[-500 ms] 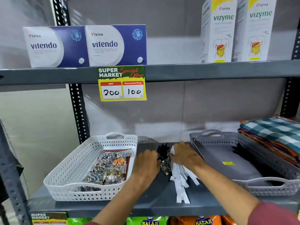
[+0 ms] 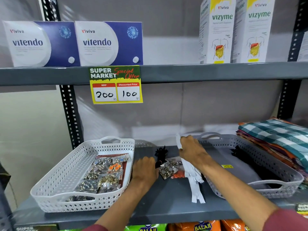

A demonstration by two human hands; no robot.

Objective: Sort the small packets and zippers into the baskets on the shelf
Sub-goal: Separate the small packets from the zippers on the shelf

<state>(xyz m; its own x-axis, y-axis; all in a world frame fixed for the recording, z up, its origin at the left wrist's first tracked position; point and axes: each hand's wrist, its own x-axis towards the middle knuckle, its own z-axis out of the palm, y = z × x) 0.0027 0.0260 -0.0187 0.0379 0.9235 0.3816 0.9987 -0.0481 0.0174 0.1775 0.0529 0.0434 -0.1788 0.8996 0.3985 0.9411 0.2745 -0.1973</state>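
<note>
While right hand (image 2: 193, 151) grips white zippers (image 2: 194, 179), left hand (image 2: 145, 170) rests palm-down, grip unclear, beside small packets (image 2: 170, 169)

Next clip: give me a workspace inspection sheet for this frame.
Surface: grey shelf, middle strip bare between baskets.
Job's things: white basket holds packets; grey basket holds black zippers; loose packets, black zippers and white zippers lie between.
Clutter: folded cloths beside grey basket.
Hands: left hand rests palm-down by the packets; right hand grips white zippers.
Cables: nothing seen.
Surroundings: boxed goods above, price tag.
</note>
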